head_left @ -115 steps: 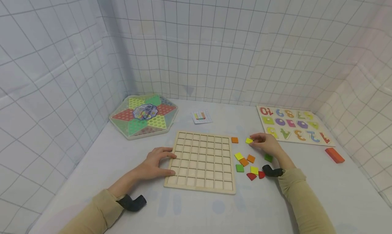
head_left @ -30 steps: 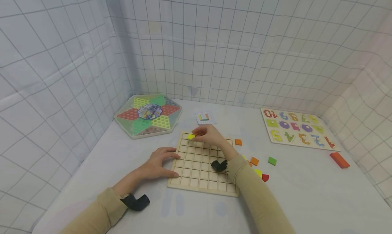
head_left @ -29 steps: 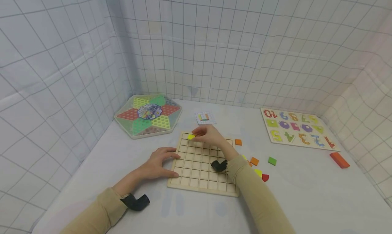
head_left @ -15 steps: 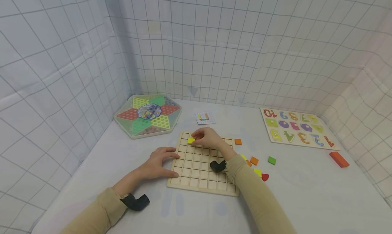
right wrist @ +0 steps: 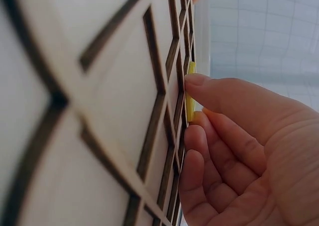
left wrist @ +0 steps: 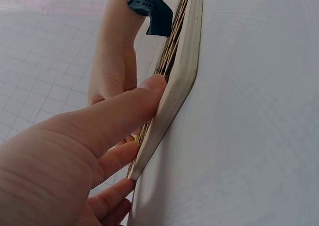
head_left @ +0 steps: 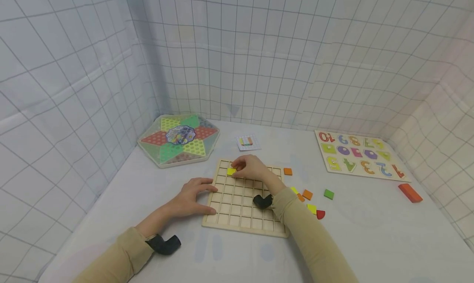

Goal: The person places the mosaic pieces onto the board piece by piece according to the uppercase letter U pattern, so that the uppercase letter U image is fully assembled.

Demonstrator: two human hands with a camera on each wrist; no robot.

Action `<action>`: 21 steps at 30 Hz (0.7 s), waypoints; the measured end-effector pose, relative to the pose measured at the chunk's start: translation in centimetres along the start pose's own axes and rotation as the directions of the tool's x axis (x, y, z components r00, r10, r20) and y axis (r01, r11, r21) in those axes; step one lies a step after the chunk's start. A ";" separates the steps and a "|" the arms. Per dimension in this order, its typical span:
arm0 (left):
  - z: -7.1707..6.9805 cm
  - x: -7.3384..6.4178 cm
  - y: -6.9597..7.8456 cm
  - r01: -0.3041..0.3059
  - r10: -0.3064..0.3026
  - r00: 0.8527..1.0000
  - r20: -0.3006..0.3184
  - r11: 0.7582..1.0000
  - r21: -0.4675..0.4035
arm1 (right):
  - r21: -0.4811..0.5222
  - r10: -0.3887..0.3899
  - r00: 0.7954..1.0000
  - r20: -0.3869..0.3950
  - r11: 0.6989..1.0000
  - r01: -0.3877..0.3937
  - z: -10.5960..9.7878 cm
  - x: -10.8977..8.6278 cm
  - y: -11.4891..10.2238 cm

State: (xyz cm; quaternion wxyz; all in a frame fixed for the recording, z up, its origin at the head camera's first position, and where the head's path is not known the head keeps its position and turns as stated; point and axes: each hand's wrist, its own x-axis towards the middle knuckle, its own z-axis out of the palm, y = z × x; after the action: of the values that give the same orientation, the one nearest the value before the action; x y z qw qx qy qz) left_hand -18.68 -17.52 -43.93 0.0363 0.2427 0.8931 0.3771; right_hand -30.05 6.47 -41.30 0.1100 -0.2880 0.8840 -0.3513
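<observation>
Apparently, right fingers (right wrist: 201, 142) pinch a yellow square (head_left: 231, 171); left fingers (head_left: 205, 187), relaxed, touch wooden grid (head_left: 224, 219).

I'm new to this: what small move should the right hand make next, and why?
Probably press the yellow tile down into the wooden board: the right hand pinches the tile, whose edge shows above the board's ridges in the right wrist view, and the left hand touches the board.

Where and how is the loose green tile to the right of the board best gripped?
Probably by two opposite edges, pinched from above by the right hand: the green tile is thin, square and flat on the white cloth, with a gap to the nearest orange tile.
</observation>
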 end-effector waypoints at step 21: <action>0.0 -0.1 0.0 -0.014 0.014 1.000 -0.007 1.000 -0.022 | 0.047 -0.015 0.999 -0.028 0.999 0.016 -4.0 -3.1 0.3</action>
State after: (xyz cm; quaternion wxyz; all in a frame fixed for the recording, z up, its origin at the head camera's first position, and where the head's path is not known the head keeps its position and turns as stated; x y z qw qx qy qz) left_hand -18.62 -17.55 -43.88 0.0333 0.2471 0.8872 0.3881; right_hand -29.27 10.72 -38.61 0.1018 -0.2873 0.8746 -0.3771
